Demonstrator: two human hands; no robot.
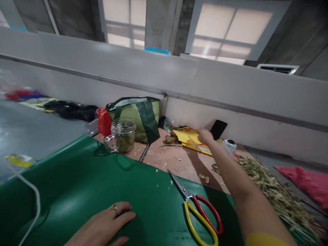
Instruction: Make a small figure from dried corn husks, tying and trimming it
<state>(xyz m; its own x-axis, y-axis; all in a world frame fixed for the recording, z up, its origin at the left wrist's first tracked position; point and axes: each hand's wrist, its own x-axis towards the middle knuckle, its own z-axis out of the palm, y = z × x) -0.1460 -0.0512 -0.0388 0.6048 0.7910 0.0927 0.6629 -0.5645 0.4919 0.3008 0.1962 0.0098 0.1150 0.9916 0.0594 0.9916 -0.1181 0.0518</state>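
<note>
My left hand [106, 222] rests over the green sheet [97, 191] at the bottom, fingers apart, a ring on one finger, holding nothing. My right arm reaches forward to the yellow papers [188, 137]. At them, my right hand [205, 136] is small and blurred, its fingers bent down, and what it may hold cannot be made out. Scissors [188, 194] with one red and one yellow handle lie with blades apart on the sheet's edge, between the hands. A dark phone [218, 129] leans against the wall just beyond my right hand.
A glass mug [124, 138] with greenish contents stands by a green bag [143, 119] and a red bag [104, 122]. Dried plant pieces [271, 188] are heaped at right, beside pink cloth [307, 181]. A white cord [36, 194] crosses the left side.
</note>
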